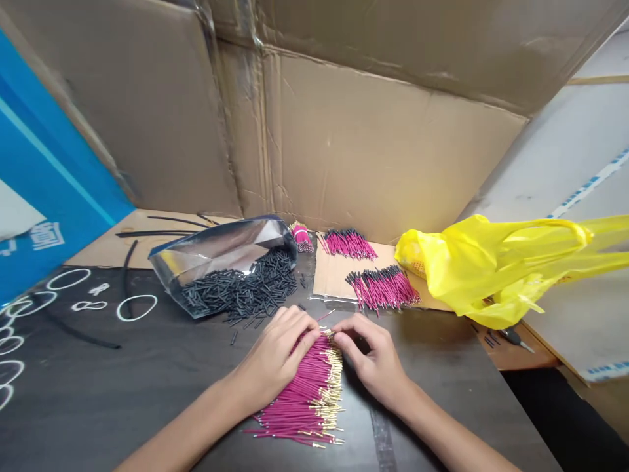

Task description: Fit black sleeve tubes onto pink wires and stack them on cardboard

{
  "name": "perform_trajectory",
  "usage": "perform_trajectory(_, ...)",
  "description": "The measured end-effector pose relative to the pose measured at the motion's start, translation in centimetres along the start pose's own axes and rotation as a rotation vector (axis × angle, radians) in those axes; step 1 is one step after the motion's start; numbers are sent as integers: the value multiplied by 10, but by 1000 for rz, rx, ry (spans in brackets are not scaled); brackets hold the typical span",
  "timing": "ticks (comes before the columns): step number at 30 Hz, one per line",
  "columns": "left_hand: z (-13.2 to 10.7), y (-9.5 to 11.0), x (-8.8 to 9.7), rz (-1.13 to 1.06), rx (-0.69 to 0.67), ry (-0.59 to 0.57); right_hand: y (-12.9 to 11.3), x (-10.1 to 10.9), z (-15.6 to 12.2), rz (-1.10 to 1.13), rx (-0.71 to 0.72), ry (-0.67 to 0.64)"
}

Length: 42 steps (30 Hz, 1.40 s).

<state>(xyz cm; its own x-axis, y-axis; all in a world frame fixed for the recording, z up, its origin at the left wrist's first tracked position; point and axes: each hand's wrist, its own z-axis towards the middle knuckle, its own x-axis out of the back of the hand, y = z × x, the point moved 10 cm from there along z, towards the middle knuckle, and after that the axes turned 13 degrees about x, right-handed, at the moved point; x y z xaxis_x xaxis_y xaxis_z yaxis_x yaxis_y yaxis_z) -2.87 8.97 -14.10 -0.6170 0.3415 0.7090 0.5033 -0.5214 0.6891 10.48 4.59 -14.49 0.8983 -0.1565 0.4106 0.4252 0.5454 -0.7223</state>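
A pile of short magenta wires [295, 400] with gold-coloured terminals on their right ends lies on the dark table in front of me. My left hand [280, 354] rests over the pile's upper left part, thumb and fingers closed on a magenta wire whose length is mostly hidden. Just across from it, my right hand [373, 357] pinches a small black sleeve at the wire's gold end, near the top of the pile. One loose magenta wire [325, 315] lies just beyond my fingertips. Further back, an open silvery bag [196, 252] spills many short black sleeves [246, 288].
Two groups of sleeved magenta wires [386, 288] lie on a cardboard sheet [331, 278]. Beside the bag stands a banded wire bundle [301, 237]. A yellow plastic bag [462, 269] sits at right. White rubber bands [136, 307] and black tubing [128, 275] lie left. Cardboard walls [383, 144] close the back.
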Motion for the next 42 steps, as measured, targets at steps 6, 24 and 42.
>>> perform_trajectory(6, -3, 9, -4, 51, -62, -7, -8, -1, 1, -54, 63, -30)
perform_trajectory(24, -1, 12, -4, 125, -48, 1, -12, 5, 2, -100, 75, -19)
perform_trajectory(42, -3, 17, -4, 149, -106, 29, -11, 6, 0, -94, 79, -10)
